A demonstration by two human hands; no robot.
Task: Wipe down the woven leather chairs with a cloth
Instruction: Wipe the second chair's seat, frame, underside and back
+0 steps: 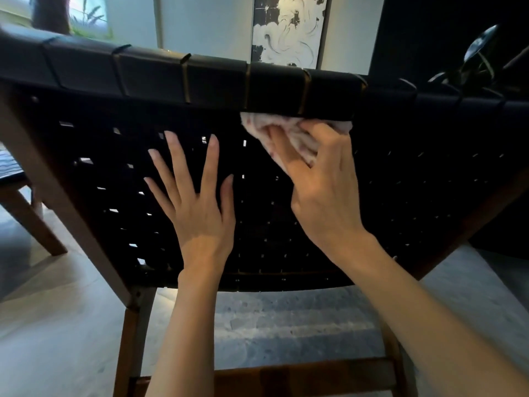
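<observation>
A black woven leather chair back (pixel 415 179) on a brown wooden frame (pixel 57 179) fills the view, seen from behind. My left hand (pixel 197 196) lies flat on the weave left of centre, fingers spread and straight. My right hand (pixel 323 181) presses a crumpled pale pink cloth (pixel 297 138) against the weave just under the wrapped top rail (pixel 217 81); the fingers curl over the cloth and part of it is hidden under the hand.
A second wooden chair leg (pixel 34 224) stands at the left. A dark plant (pixel 481 61) sits behind the chair at the right, and a black-and-white painting (pixel 289 30) hangs on the far wall. Grey speckled floor (pixel 286 325) lies below.
</observation>
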